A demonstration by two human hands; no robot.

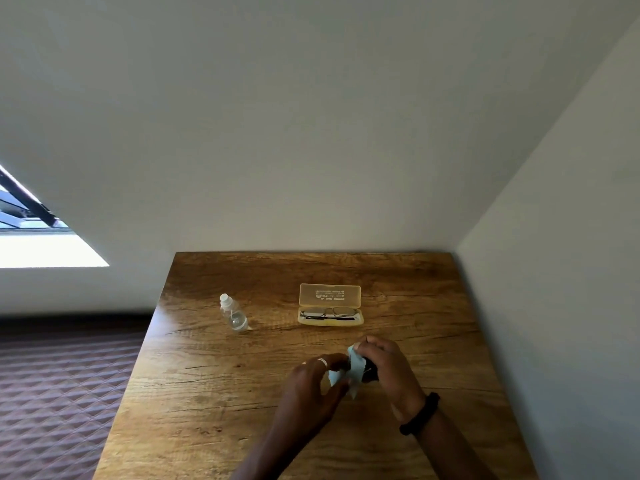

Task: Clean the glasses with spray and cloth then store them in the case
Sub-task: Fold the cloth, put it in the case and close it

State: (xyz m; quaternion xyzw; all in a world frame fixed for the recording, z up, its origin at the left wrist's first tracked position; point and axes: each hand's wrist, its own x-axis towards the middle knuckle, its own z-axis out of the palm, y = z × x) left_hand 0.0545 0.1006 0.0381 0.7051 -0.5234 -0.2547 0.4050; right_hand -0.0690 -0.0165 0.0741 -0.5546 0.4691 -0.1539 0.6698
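Observation:
A yellow translucent case (330, 294) lies open on the wooden table (242, 393), lid up toward the wall. Folded thin-framed glasses (328, 312) rest inside its tray. A small clear spray bottle (233, 312) stands left of the case. In front of the case, both hands hold a light blue cloth (353, 370) just above the table. My left hand (313, 386), with a ring, pinches its lower left part. My right hand (388, 367) grips its top edge, with something dark partly hidden behind the cloth.
The table stands in a corner, with white walls behind it and along its right side. A dark patterned floor (59, 393) lies to the left. A black band is on the right wrist (420, 414).

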